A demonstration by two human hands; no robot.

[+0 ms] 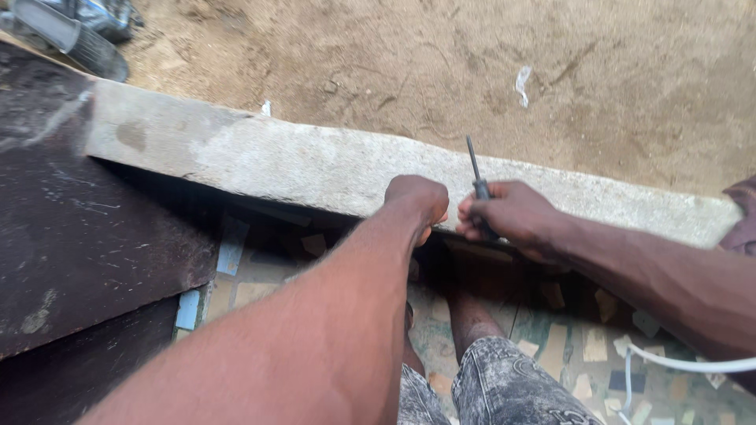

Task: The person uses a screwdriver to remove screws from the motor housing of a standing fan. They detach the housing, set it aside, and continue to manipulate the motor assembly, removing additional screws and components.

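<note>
Both hands fisted: left (417,201), right (510,216).

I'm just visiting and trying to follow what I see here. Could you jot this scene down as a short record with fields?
Place: a concrete ledge between sandy ground and a patterned floor
Left hand: left hand closed in a fist at the ledge's near edge; what it grips cannot be seen
Right hand: right hand holds a screwdriver, shaft pointing up
Hands: close together, side by side
Left of scene: a dark, scratched panel
Lower right: a white cable
Below: the person's legs in patterned shorts
</note>
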